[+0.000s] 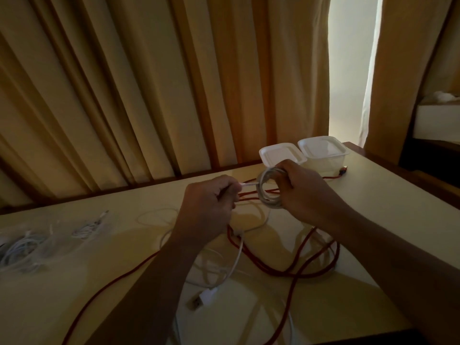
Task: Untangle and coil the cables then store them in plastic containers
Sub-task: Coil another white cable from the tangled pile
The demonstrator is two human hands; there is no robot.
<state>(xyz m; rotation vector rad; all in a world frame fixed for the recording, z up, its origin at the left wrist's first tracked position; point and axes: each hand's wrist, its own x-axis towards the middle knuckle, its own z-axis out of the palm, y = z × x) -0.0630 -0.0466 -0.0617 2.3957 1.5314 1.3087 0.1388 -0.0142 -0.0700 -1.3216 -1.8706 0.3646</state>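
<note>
Coil: the pale cable coil [270, 192] is held in the air above the table [124, 245], just in front of the containers. Its loops look round and fairly even.
Right hand: the right hand [306, 192] grips the coil, with the fingers curled round the loops.
Free end: a short tail [245, 184] with a small plug leaves the coil toward the left.
Left hand: the left hand [209, 202] pinches this tail, with the fingers curled on it.
Step in hand: in my judgement, this is closing the coil, because only the tail is not yet wound.
How to do it well: wrap the tail round the loops or pass it through the middle, with light tension. The right hand should not loosen meanwhile, or the loops may spring open.
Containers: the left container [281, 153] and the right container [323, 148] stand side by side at the far edge of the table, both with lids on. A lid must come off first, so one hand has to be freed once the coil is secured.
Red cable: the red cable [286, 267] lies in long loops on the table under both hands and crosses a loose white cable [236, 255].
Risk: I think the hanging tail could catch on these cables if the coil is lowered too early.
Left side: a bundle of white cables [22, 247] lies well apart from the hands.
</note>
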